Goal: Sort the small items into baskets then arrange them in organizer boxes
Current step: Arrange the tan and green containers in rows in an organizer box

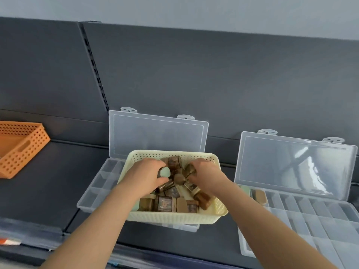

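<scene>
Gripping small items (pixel 167 203) inside the cream basket (pixel 174 217), left hand (pixel 143 174) and right hand (pixel 206 174) curl fingers (pixel 151 164).

Setting: reads as a shop aisle with retail gondola shelving.

Evidence:
- Dark grey sheet-metal back panels (pixel 213 74) rise behind the work surface. They meet at a slotted upright (pixel 95 68) with a column of bracket slots down its length.
- The work surface is a flat dark shelf (pixel 48 181). A seam between shelf sections shows at lower left.
- The front edge carries a clear strip rail (pixel 29 232) of the price-label type, holding an orange-and-white tag (pixel 7 241). Print unreadable.
- A plain pale wall (pixel 174 8) runs above the panels.
- On the shelf: orange basket (pixel 21 144) and clear organizer boxes (pixel 158 133), lids standing open in front of the back panels.
</scene>
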Demonstrator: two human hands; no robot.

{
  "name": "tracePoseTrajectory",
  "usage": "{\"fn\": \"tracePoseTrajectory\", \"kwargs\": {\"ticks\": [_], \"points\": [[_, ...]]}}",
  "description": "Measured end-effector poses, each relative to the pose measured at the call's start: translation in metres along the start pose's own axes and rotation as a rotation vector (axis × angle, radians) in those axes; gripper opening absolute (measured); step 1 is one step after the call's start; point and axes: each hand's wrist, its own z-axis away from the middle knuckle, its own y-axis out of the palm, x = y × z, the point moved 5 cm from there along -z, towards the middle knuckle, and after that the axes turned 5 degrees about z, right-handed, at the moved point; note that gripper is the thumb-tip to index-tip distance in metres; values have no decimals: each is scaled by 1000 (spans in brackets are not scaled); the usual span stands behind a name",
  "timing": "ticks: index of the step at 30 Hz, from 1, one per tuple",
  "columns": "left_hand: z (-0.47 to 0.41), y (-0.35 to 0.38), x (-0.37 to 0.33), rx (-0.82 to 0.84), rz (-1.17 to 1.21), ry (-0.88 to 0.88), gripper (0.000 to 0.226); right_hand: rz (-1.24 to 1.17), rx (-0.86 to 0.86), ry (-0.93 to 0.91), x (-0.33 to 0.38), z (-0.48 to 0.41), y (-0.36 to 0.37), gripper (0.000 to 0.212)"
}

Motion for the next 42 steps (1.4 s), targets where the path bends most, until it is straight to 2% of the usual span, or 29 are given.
{"fn": "tracePoseTrajectory", "kwargs": {"ticks": [5, 9, 14, 18, 26, 30, 34, 36, 38, 42], "points": [[-4, 11, 11, 36, 70, 26, 51, 49, 2, 43, -5, -11, 7, 42], [-4, 13, 14, 24, 98, 43, 53, -2, 1, 46, -3, -11, 6, 48], [-11, 10, 11, -23, 141, 39, 59, -78, -36, 67, -1, -5, 1, 45], [-31, 5, -10, -64, 96, 101, 51, -135, -138, 45, -5, 7, -8, 55], [-51, 23, -23, 14, -81, 121, 36, -236, -188, 14, -29, 33, -18, 49], [-47, 21, -24, 27, 9, 109, 46, -242, -184, -16, -32, 32, -18, 50], [-36, 14, -14, 81, 102, 71, 71, -156, -142, -36, -27, 24, -11, 50], [-30, 11, -5, 102, 94, 31, 76, -133, -126, -53, -22, 20, -7, 50], [-23, 8, 3, 98, 94, -7, 70, -129, -107, -75, -18, 17, -6, 53], [-12, 2, 12, 51, 120, 2, 41, -163, -137, -155, -6, 16, -10, 47]]}}
